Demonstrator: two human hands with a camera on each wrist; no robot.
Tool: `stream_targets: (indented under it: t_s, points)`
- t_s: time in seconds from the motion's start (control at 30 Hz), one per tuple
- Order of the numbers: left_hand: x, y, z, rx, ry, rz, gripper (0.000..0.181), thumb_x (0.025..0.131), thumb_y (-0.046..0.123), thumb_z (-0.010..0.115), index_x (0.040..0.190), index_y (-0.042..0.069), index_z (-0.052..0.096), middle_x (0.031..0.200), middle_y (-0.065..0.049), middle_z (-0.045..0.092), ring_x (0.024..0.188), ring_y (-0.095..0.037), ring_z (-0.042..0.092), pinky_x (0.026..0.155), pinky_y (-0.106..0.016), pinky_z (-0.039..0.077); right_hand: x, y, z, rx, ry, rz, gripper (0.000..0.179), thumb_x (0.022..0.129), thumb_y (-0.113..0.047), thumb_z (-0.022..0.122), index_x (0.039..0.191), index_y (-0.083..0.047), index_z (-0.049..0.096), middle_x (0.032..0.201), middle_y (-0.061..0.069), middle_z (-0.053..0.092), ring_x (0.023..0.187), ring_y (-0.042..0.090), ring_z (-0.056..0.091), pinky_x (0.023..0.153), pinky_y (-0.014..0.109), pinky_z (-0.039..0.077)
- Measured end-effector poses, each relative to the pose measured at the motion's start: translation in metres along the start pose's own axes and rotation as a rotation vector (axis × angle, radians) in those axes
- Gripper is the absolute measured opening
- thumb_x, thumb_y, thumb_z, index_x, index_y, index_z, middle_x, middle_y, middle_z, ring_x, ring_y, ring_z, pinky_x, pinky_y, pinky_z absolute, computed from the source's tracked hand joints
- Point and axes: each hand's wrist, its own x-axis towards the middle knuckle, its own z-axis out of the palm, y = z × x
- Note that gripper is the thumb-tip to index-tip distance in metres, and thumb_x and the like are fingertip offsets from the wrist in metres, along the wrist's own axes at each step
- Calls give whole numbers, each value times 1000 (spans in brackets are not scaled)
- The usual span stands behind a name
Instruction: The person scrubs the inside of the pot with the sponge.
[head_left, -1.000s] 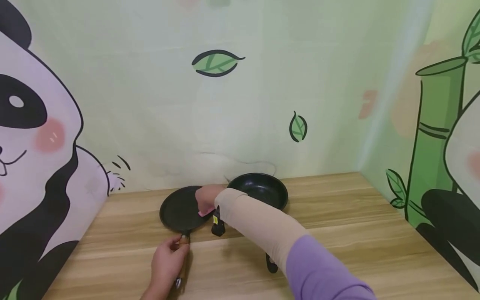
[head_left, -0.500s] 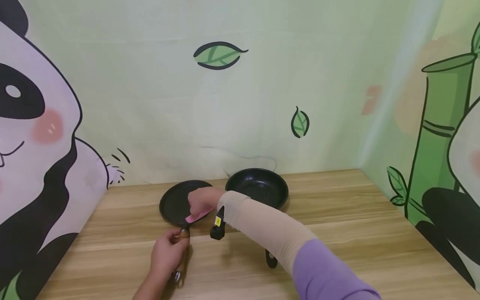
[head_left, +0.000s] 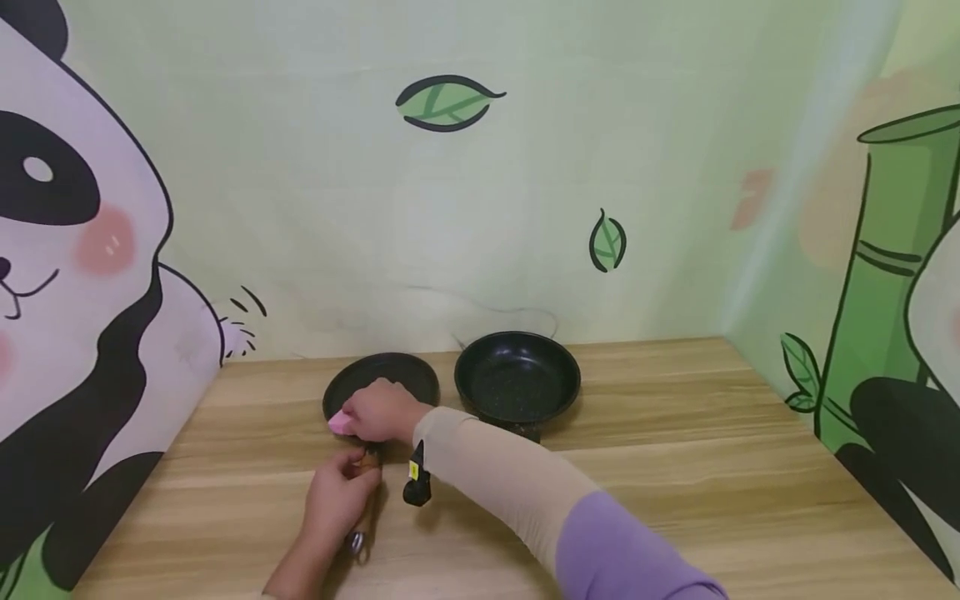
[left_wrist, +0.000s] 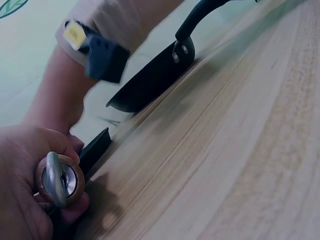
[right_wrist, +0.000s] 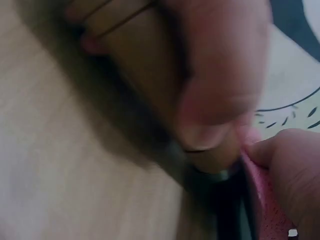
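A flat black pan [head_left: 390, 365] with a low rim lies at the back left of the table. My left hand [head_left: 333, 498] grips its wooden handle [head_left: 364, 523], thumb along the top; a metal hanging ring [left_wrist: 59, 180] closes the handle's end. Across the pan reaches my right hand [head_left: 386, 408], pinching a pink sponge [head_left: 341, 423] at the pan's left front rim. In the right wrist view the sponge [right_wrist: 267, 205] is beside the neck of the handle, close to the left thumb. Much of the pan's inner surface is hidden by the right hand.
A deeper black frying pan [head_left: 517, 379] stands just right of the flat one, its black handle [left_wrist: 200, 19] pointing toward me under the right forearm. A black wrist camera [head_left: 417, 479] hangs below the right wrist. Behind the wooden table [head_left: 660, 467] rises a printed wall [head_left: 337, 208].
My right hand has swept the sponge leftward and toward me over the flat pan, from its right side to its left front rim. The left hand keeps its hold on the handle.
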Motion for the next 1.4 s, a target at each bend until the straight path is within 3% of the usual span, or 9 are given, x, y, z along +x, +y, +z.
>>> stream_targets:
  t_s: [0.17, 0.33, 0.47, 0.6, 0.8, 0.9, 1.03, 1.27, 1.4]
  points:
    - [1, -1, 0, 11, 7, -3, 45, 84, 16, 71, 122, -8, 65, 94, -16, 71, 87, -26, 64, 78, -36, 49, 6, -1, 12, -41, 62, 62, 26, 100, -48, 55, 97, -30, 73, 94, -10, 71, 91, 18, 60, 83, 40, 51]
    - [1, -1, 1, 18, 13, -9, 45, 84, 16, 70, 123, -7, 66, 93, -14, 71, 85, -25, 63, 77, -35, 49, 11, -2, 18, -175, 68, 84, 28, 100, -49, 54, 110, -33, 74, 109, -5, 72, 101, 21, 56, 89, 42, 49]
    - [1, 1, 1, 10, 21, -4, 44, 85, 16, 70, 122, -7, 66, 92, -14, 71, 83, -24, 63, 76, -34, 48, 6, 10, 10, -261, 7, -60, 25, 102, -42, 54, 117, -35, 74, 107, -4, 71, 99, 20, 54, 88, 39, 48]
    - [2, 2, 3, -1, 31, -22, 43, 85, 16, 70, 121, -6, 67, 92, -14, 70, 83, -24, 62, 75, -33, 47, -9, 32, -15, -367, -116, -256, 27, 101, -42, 58, 125, -36, 71, 111, -5, 70, 102, 19, 52, 91, 36, 45]
    - [3, 1, 4, 2, 30, -31, 45, 85, 15, 69, 124, -6, 65, 95, -15, 70, 87, -27, 63, 75, -33, 47, -26, 77, -39, -487, -226, -360, 33, 99, -40, 63, 131, -36, 68, 127, -1, 67, 121, 25, 53, 105, 39, 40]
    - [2, 1, 3, 9, 27, -36, 45, 85, 15, 69, 124, -6, 65, 96, -15, 70, 87, -27, 63, 75, -33, 47, -26, 94, -38, -467, -223, -378, 32, 99, -39, 63, 130, -35, 69, 132, 1, 65, 128, 29, 52, 109, 45, 39]
    - [1, 0, 1, -2, 24, -47, 46, 84, 14, 69, 125, -6, 65, 97, -16, 70, 89, -28, 63, 75, -32, 47, -22, 98, -31, -410, -195, -395, 33, 98, -39, 64, 130, -36, 69, 133, 0, 65, 122, 25, 51, 103, 42, 40]
    - [0, 0, -1, -74, 15, -78, 47, 83, 11, 70, 125, -7, 64, 97, -17, 68, 86, -24, 61, 72, -29, 48, -17, 60, -9, -284, -83, -382, 35, 100, -46, 58, 134, -38, 66, 128, -3, 64, 110, 18, 49, 93, 34, 41]
    - [1, 0, 0, -93, 9, -70, 46, 83, 12, 71, 124, -8, 65, 95, -17, 68, 84, -22, 61, 71, -28, 48, -10, 41, 4, -196, 6, -296, 34, 100, -44, 60, 132, -38, 67, 124, -5, 65, 106, 17, 50, 90, 33, 41]
